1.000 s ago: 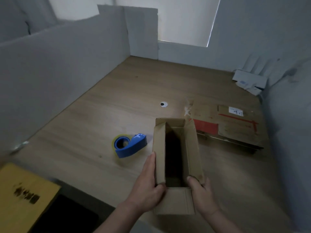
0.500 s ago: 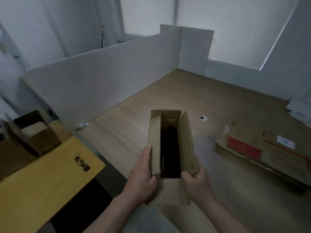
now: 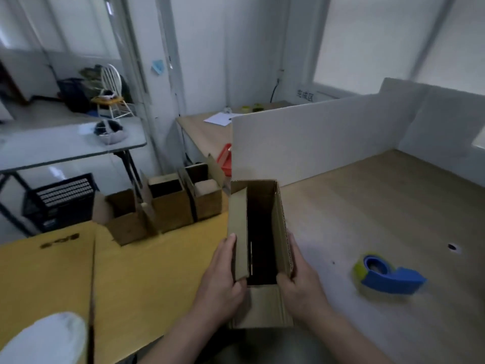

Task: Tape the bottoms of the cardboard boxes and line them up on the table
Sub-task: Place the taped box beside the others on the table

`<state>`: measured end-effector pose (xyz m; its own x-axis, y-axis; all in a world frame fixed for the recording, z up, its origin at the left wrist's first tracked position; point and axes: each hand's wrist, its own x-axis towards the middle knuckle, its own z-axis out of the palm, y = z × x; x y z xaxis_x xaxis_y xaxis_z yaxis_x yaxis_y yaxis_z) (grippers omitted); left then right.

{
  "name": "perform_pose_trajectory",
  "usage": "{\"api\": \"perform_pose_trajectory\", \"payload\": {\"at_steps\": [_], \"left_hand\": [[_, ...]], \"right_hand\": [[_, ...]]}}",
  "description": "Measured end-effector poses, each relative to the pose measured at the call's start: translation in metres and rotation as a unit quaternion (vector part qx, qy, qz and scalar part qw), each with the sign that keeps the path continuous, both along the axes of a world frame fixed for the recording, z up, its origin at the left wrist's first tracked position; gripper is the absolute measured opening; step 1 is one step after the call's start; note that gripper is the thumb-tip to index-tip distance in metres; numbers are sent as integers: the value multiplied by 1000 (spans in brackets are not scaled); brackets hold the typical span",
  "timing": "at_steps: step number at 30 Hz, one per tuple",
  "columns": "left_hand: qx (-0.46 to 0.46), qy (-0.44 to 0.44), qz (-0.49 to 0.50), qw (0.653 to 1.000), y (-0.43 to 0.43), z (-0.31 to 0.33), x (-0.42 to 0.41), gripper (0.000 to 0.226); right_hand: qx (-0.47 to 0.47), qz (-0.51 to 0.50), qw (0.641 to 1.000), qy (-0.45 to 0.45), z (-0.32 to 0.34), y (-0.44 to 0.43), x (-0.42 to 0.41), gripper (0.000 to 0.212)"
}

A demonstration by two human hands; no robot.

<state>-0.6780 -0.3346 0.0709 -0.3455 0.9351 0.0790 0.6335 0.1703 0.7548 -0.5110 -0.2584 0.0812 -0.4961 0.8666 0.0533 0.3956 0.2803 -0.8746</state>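
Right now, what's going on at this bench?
A person holds an open cardboard box upright in both hands, the left hand and right hand gripping its sides. Three similar boxes already stand in a row on the yellow surface to the left. The blue tape dispenser lies on the wooden table.

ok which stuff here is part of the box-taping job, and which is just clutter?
Job:
held box
left hand
right hand
tape dispenser
three lined-up boxes
yellow table

Clutter:
black crate
white chair
paper sheet
grey folding table
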Motion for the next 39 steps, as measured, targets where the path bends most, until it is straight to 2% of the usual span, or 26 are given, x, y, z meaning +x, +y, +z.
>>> {"api": "perform_pose_trajectory", "payload": {"at_steps": [3, 7, 14, 19, 25, 30, 39], "left_hand": [[-9, -7, 45, 999, -28, -2, -52, 85], [-19, -46, 120, 992, -64, -6, -106, 88], [-2, -64, 234, 970, -111, -13, -163, 82], [-5, -58, 298, 953, -134, -12, -192, 77], [-13, -18, 373, 927, -149, -18, -219, 72], [-30, 22, 364, 931, -151, -18, -255, 74], [-46, 31, 335, 941, -142, -42, -364, 83]], "right_hand": [[-5, 61, 998, 5, -1, -12, -57, 78], [-15, 133, 990, -33, -3, -29, -125, 88], [-9, 245, 968, -56, -17, -47, -222, 85], [31, 327, 940, -92, -19, -52, -274, 95], [101, 389, 912, -76, -15, -59, -319, 95], [113, 396, 907, -91, -19, -57, -356, 89], [98, 363, 921, -106, -36, -56, -451, 92]]}}
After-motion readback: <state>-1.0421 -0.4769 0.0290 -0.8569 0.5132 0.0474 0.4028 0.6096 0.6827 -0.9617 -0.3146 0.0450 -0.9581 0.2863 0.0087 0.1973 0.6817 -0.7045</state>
